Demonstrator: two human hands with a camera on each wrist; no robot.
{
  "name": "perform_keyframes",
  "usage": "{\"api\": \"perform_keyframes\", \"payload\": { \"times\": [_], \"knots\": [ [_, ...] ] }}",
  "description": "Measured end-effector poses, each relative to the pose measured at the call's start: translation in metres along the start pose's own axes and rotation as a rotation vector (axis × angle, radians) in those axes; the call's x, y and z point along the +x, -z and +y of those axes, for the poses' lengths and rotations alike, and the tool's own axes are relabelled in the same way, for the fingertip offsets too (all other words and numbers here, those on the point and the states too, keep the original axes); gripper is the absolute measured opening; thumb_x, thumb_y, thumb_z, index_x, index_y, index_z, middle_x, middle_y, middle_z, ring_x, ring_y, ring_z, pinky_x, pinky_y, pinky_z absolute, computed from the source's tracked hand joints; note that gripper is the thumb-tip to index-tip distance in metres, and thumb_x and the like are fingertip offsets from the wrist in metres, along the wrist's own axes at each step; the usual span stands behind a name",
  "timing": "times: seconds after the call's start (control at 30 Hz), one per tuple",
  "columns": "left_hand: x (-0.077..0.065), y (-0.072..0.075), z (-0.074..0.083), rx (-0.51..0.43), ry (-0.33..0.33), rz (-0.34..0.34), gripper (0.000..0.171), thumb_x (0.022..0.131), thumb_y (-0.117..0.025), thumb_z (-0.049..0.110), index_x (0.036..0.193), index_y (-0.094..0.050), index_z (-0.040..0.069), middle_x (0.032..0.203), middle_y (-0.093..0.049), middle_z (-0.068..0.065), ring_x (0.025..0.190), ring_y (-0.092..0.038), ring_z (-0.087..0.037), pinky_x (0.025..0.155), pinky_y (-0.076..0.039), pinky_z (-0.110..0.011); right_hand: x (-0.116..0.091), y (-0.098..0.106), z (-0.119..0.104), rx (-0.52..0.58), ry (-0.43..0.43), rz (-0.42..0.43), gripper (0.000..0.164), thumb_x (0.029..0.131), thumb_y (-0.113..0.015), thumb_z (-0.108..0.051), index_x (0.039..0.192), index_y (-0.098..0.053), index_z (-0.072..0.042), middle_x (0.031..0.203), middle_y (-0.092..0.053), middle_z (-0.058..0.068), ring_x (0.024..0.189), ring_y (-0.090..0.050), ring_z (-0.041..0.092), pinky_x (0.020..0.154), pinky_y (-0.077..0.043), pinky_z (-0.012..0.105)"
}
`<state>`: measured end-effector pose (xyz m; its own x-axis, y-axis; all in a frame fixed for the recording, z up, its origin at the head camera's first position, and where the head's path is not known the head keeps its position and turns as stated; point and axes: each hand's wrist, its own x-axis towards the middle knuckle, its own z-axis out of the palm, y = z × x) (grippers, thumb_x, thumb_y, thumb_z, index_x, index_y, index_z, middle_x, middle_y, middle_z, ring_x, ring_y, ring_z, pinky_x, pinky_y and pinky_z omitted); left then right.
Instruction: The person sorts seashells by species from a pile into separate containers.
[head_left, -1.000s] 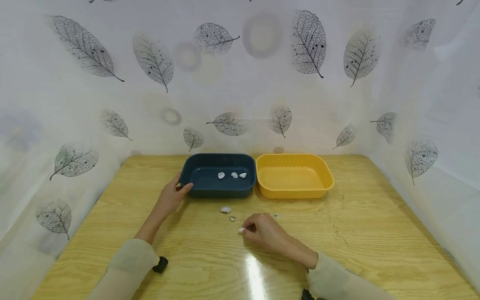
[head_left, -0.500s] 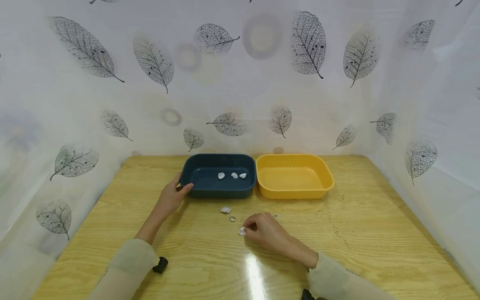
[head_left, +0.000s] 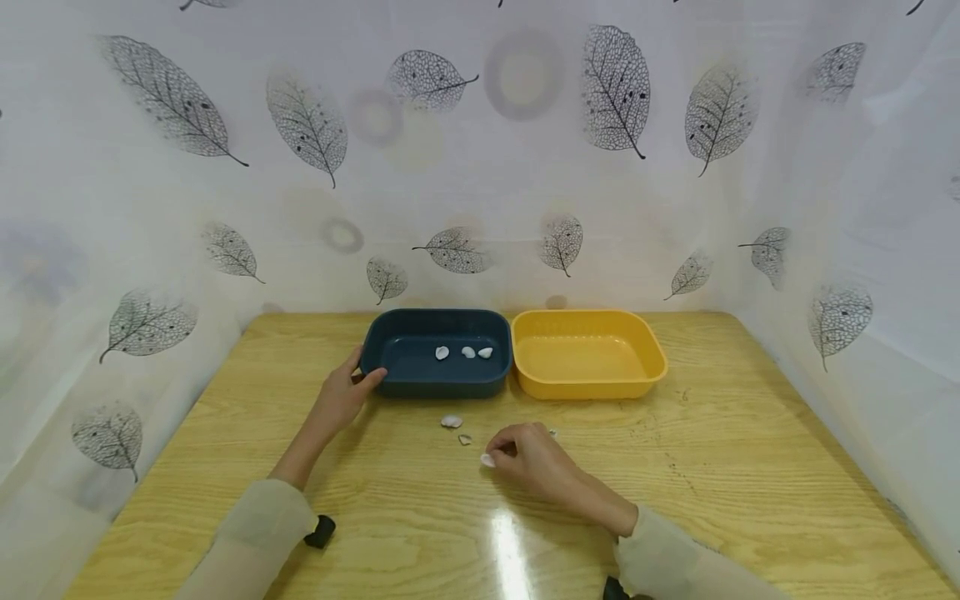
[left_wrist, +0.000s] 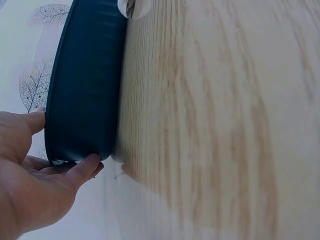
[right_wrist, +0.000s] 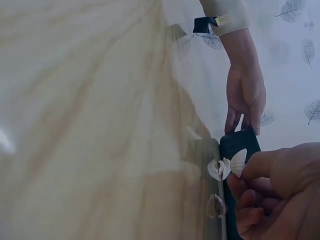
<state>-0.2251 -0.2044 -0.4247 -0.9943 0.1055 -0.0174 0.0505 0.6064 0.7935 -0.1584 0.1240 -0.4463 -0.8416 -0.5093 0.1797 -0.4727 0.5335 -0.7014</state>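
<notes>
Wood-grain table (head_left: 390,517), right hand (head_left: 536,462) pinching white shell (head_left: 487,460), left hand (head_left: 341,400) gripping dark blue tray (head_left: 442,389) by left end, three shells (head_left: 468,352) inside

Head view looks forward, down; wrist views sit close, sideways; all share the blue tray (head_left: 437,389).

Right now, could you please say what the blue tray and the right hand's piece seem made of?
Blue tray: probably plastic, smooth with a soft sheen, its rounded walls looking moulded. White piece in the right hand: likely seashell, fairly matte, with fanned ribs.
</notes>
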Motion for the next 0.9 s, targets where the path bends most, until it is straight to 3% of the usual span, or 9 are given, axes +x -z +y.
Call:
{"api": "perform_keyframes", "payload": {
  "times": [0.27, 0.63, 0.9],
  "knots": [
    [0.0, 0.0, 0.0, 0.006, 0.008, -0.001, 0.077, 0.111, -0.052, 0.031, 0.162, -0.009, -0.007, 0.163, -0.019, -0.034, 0.142, -0.04, -0.048, 0.112, -0.041, -0.058, 0.007, 0.019, -0.003, -0.001, -0.056, 0.008, 0.01, 0.096, -0.07, -0.004, 0.096, -0.08, -0.005, 0.082, -0.071, -0.003, 0.067, -0.054, 0.004, 0.059, -0.049, 0.021],
    [0.001, 0.0, 0.0, 0.001, 0.019, -0.009, 0.08, 0.11, -0.052, 0.037, 0.163, -0.008, -0.006, 0.165, -0.016, -0.032, 0.143, -0.039, -0.048, 0.111, -0.042, -0.057, 0.027, 0.043, -0.005, -0.012, -0.022, 0.072, 0.009, 0.097, -0.071, -0.004, 0.098, -0.08, -0.002, 0.082, -0.071, 0.002, 0.06, -0.048, 0.007, 0.054, -0.041, 0.02],
    [0.001, 0.001, -0.001, 0.004, 0.022, -0.009, 0.08, 0.11, -0.052, 0.037, 0.162, -0.009, -0.006, 0.166, -0.016, -0.031, 0.143, -0.039, -0.048, 0.113, -0.04, -0.058, 0.05, 0.052, -0.009, -0.057, -0.01, 0.141, 0.01, 0.097, -0.071, -0.004, 0.098, -0.081, -0.001, 0.089, -0.076, 0.006, 0.064, -0.053, 0.009, 0.059, -0.048, 0.022]
  ]
}}
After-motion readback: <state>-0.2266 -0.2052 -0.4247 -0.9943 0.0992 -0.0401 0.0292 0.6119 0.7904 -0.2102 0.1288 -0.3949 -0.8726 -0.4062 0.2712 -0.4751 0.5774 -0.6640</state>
